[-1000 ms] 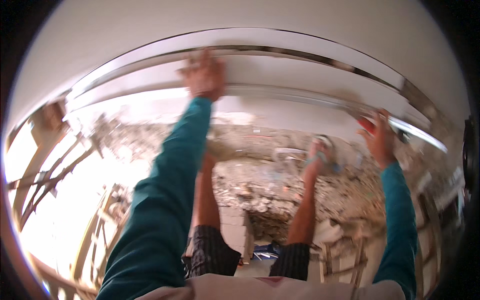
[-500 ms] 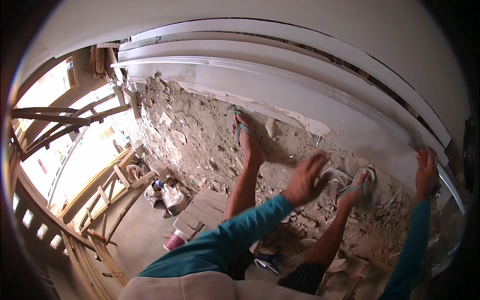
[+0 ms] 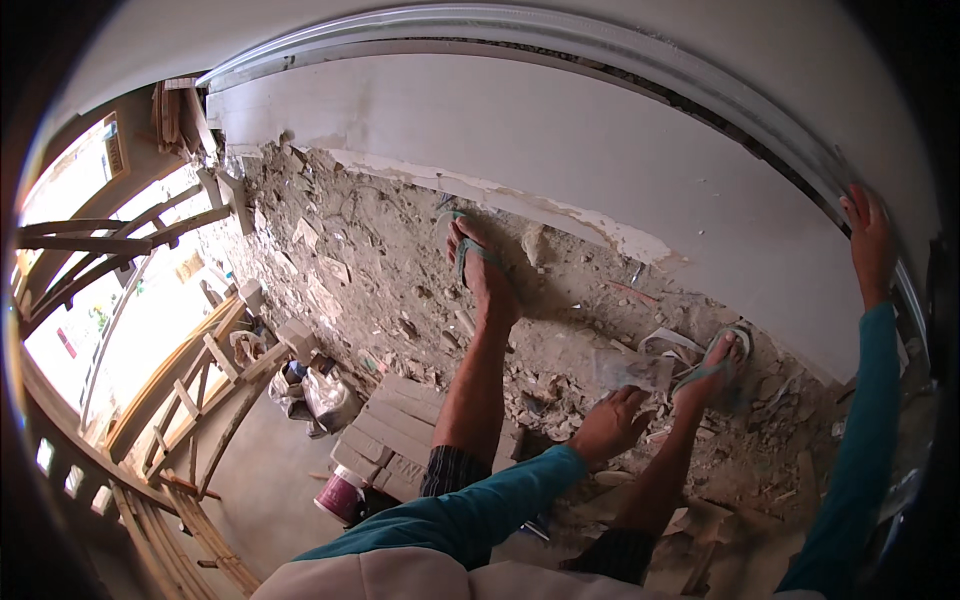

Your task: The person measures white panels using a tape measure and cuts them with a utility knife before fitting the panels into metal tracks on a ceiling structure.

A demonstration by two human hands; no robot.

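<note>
A long, thin silvery metal channel (image 3: pixel 560 22) runs in an arc against the wall, beyond the white board, from the far left to the right side. My right hand (image 3: pixel 868 240) is closed on the channel near its right end. My left hand (image 3: pixel 608 424) hangs over the rubble between my legs, its fingers slightly bent and apart, with nothing seen in them. Just beyond these fingers is a blurred, translucent plastic-like scrap (image 3: pixel 640 368); whether they touch cannot be made out. The large white board (image 3: pixel 480 130) leans along the wall, its lower edge chipped.
My sandaled feet stand on rough rubble (image 3: pixel 350 230). Grey blocks (image 3: pixel 392 425), a purple-and-white bucket (image 3: pixel 340 495) and white sacks (image 3: pixel 330 395) sit at the left. Wooden timbers (image 3: pixel 130 235) cross a bright opening. Broken pieces lie around my right foot (image 3: pixel 715 365).
The metal channel has moved off the white board's face, up and away toward the wall, along with my right hand. My left hand has come down and nearer to me; the translucent scrap now shows.
</note>
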